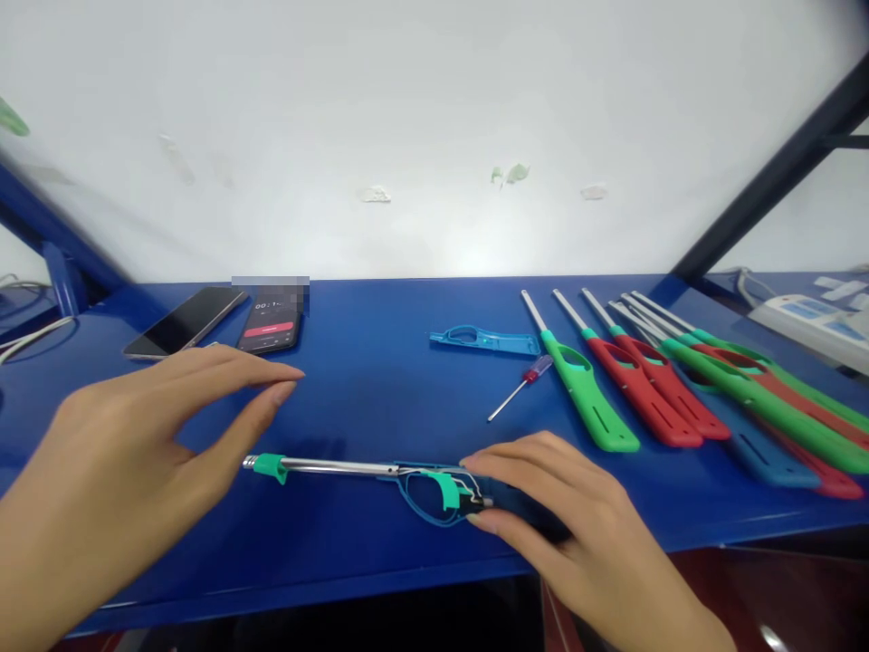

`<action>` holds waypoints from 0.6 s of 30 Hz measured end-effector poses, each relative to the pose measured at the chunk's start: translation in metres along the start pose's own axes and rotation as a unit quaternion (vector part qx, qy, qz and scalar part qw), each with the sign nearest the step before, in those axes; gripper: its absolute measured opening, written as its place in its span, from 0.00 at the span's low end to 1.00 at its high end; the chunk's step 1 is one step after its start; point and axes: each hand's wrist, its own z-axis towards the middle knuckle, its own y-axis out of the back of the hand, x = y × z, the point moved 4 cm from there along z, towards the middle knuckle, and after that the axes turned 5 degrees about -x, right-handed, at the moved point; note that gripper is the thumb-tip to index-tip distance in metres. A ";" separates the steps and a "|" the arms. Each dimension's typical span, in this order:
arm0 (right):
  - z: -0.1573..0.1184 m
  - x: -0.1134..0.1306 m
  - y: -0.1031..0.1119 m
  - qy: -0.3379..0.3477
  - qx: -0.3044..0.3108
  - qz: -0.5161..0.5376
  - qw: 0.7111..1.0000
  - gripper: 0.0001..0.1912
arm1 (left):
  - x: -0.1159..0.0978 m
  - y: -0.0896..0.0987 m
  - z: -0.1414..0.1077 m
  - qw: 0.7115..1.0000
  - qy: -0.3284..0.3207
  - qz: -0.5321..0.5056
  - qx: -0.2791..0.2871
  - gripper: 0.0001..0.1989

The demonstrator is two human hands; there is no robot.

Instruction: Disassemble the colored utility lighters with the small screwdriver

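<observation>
In front of me on the blue table lies an opened gas lighter (pixel 339 467), its long metal tube pointing left. A green sleeve (pixel 270 466) sits around the tube near its tip. At the right end, the blue handle half shows a green trigger (pixel 449 489), thin wires and a black part inside. My right hand (pixel 549 507) has its thumb and fingers on either side of that handle, hiding much of it. My left hand (pixel 169 417) hovers above the tube's tip, touching nothing, thumb and index fingertips close together with a small gap. The other blue handle half (pixel 485 340) lies farther back.
A small screwdriver (pixel 521 388) lies right of centre. Beside it, a green lighter (pixel 590 394), a red lighter (pixel 642 389) and several others spread to the right. Two phones, one black (pixel 190 321) and one with a timer (pixel 272 319), rest back left. A white wall stands behind.
</observation>
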 end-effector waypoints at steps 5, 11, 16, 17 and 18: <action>-0.002 0.001 -0.001 -0.004 0.023 -0.034 0.999 0.17 | -0.037 -0.012 0.008 0.994 -0.074 0.055 0.055 0.11; 0.000 0.002 -0.004 0.029 0.062 -0.026 0.997 0.19 | -0.065 -0.035 -0.011 0.980 -0.103 -0.040 0.168 0.12; 0.004 0.003 -0.001 0.030 0.023 0.002 0.999 0.14 | -0.067 -0.057 -0.030 0.957 -0.105 -0.007 0.270 0.22; 0.005 0.003 0.000 0.029 0.020 0.004 0.999 0.13 | -0.067 -0.061 -0.031 0.953 -0.111 -0.007 0.280 0.23; 0.006 0.004 0.000 0.027 0.017 0.006 0.999 0.12 | -0.068 -0.064 -0.032 0.951 -0.118 -0.011 0.286 0.23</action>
